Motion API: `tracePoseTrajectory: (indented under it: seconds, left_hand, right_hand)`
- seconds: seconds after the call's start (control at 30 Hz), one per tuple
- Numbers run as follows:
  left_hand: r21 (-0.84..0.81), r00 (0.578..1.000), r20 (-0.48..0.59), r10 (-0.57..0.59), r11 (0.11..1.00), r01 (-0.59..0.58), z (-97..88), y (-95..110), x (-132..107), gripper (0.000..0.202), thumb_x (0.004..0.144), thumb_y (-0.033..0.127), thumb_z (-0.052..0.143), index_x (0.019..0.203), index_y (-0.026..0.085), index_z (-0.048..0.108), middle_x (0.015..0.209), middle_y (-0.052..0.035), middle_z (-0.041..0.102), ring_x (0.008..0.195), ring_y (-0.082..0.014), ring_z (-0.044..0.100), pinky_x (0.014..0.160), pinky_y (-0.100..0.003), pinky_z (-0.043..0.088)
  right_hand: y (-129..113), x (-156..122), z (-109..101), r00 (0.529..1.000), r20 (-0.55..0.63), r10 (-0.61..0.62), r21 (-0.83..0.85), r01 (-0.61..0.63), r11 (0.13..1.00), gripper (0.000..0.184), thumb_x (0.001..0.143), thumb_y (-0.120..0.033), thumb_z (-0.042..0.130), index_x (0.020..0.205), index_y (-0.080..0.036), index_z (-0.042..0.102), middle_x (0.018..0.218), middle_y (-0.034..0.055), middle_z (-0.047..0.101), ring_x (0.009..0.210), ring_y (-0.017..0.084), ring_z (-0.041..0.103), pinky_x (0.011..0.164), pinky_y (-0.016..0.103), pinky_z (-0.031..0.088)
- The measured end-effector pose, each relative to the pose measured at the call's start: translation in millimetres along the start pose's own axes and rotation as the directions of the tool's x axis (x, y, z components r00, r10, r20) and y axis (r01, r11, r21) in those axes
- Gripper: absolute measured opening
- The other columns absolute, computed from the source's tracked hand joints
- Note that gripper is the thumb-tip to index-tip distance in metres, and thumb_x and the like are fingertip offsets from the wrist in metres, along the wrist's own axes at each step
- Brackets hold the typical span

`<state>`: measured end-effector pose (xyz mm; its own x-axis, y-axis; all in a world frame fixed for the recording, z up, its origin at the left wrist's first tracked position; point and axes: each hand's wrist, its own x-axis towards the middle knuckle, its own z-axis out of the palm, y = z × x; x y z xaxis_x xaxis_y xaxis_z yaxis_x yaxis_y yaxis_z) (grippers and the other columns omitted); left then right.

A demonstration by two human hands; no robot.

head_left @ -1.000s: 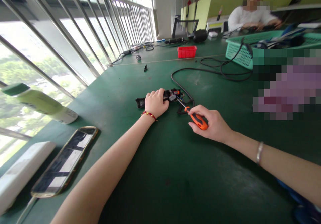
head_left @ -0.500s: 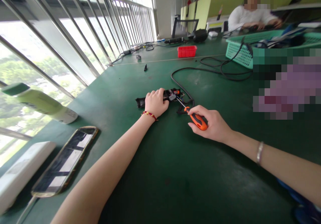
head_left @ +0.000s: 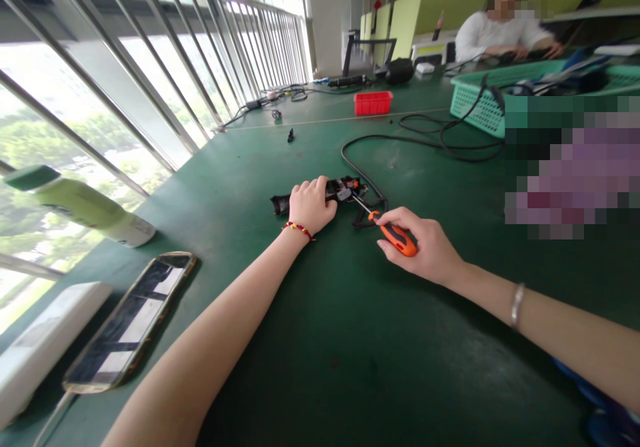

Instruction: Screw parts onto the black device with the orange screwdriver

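— Where are your hands right now?

— Your left hand [head_left: 311, 205] lies palm-down over a black device [head_left: 320, 197] on the green counter [head_left: 350, 340], fingers curled over its top, pinning it flat. Its opened end, with small red and grey parts showing, sticks out to the right of your knuckles.

— And your other grip?

— Your right hand [head_left: 425, 247] is closed around the orange handle of a screwdriver [head_left: 387, 230]. The thin shaft slants up and left, and its tip sits at the exposed end of the device, just beside your left thumb.

— What lies around the device?

— A black cable [head_left: 400, 141] runs from its right end, loops across the counter and leads toward a teal basket [head_left: 475, 103] further back on the right. A red tray [head_left: 373, 103] stands well beyond the device. On your near left a phone [head_left: 133, 320] lies face-up, with a pale green bottle [head_left: 80, 205] on its side by the window rail. Another person in a white sleeve [head_left: 480, 33] sits at the far end.
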<state>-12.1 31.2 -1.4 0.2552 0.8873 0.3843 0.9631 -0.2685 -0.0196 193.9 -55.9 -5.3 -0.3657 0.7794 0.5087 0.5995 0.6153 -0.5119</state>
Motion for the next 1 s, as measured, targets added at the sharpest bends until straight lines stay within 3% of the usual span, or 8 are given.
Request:
tracePoseTrajectory:
  seconds: [0.17,0.33,0.43,0.6,0.73,0.9,1.0]
  left_hand:
    - [0.004,1.0,-0.006,0.001,1.0,-0.001,-0.7,0.5,-0.3,0.034,0.076,0.025,0.042,0.108,0.018,0.05,0.097,-0.0083,0.063,0.092,-0.0263,0.055,0.079,-0.037,0.04]
    - [0.007,1.0,0.014,-0.014,1.0,0.014,-1.8,1.2,-0.3,0.035,0.076,0.025,0.043,0.109,0.019,0.049,0.098,-0.0083,0.063,0.093,-0.0262,0.056,0.08,-0.037,0.04]
    - [0.007,1.0,0.01,-0.014,1.0,0.014,-1.7,1.1,-0.1,0.035,0.076,0.025,0.043,0.109,0.018,0.049,0.097,-0.0083,0.063,0.093,-0.0263,0.056,0.08,-0.037,0.04]
    - [0.009,1.0,0.001,-0.006,1.0,0.006,-0.8,0.3,-0.3,0.034,0.076,0.025,0.043,0.108,0.018,0.05,0.097,-0.008,0.063,0.092,-0.0262,0.056,0.079,-0.037,0.04]
    - [0.012,1.0,-0.014,0.004,1.0,-0.003,0.1,-0.3,-0.3,0.034,0.076,0.025,0.043,0.108,0.018,0.049,0.096,-0.0079,0.064,0.091,-0.026,0.056,0.078,-0.037,0.04]
    - [0.007,1.0,-0.017,0.011,1.0,-0.011,0.8,-0.9,-0.3,0.033,0.076,0.025,0.043,0.107,0.018,0.049,0.097,-0.0075,0.064,0.091,-0.0258,0.056,0.078,-0.037,0.04]
    - [0.008,0.999,-0.035,0.024,1.0,-0.024,1.0,-1.3,-0.4,0.033,0.075,0.025,0.043,0.106,0.018,0.05,0.095,-0.0072,0.064,0.089,-0.0256,0.056,0.076,-0.037,0.04]
  right_hand:
    - [-1.5,0.7,-1.5,0.988,-0.146,0.046,0.029,-0.043,0.999,0.017,0.079,-0.028,0.053,0.095,-0.023,0.049,0.073,-0.0005,0.063,0.057,0.012,0.059,0.055,0.023,0.043]
    - [0.5,-0.2,0.1,0.959,-0.281,0.031,-0.003,-0.033,0.999,0.028,0.073,-0.021,0.056,0.1,-0.024,0.048,0.079,0.0002,0.063,0.069,0.016,0.063,0.062,0.026,0.048]
    - [0.0,0.1,-0.2,0.959,-0.281,0.046,-0.002,-0.048,0.999,0.029,0.073,-0.022,0.056,0.1,-0.024,0.048,0.081,0.0011,0.063,0.069,0.016,0.063,0.063,0.027,0.048]
    - [-2.9,1.6,-2.4,0.969,-0.22,0.113,0.001,-0.116,0.993,0.017,0.08,-0.033,0.053,0.092,-0.022,0.05,0.062,-0.0024,0.06,0.046,0.012,0.053,0.049,0.024,0.041]
    - [-2.5,2.1,-1.3,0.963,-0.25,0.099,0.035,-0.093,0.995,0.012,0.078,-0.027,0.055,0.088,-0.022,0.051,0.067,-0.0011,0.063,0.056,0.014,0.06,0.056,0.024,0.045]
    - [-1.6,2.8,0.2,0.931,-0.366,-0.002,0.04,0.018,0.999,0.026,0.072,-0.018,0.058,0.096,-0.022,0.05,0.085,0.0031,0.064,0.076,0.016,0.063,0.069,0.027,0.049]
    - [-2.0,2.6,0.3,0.93,-0.368,-0.02,0.036,0.036,0.999,0.026,0.072,-0.018,0.059,0.095,-0.022,0.05,0.09,0.0048,0.064,0.079,0.017,0.064,0.071,0.028,0.05]
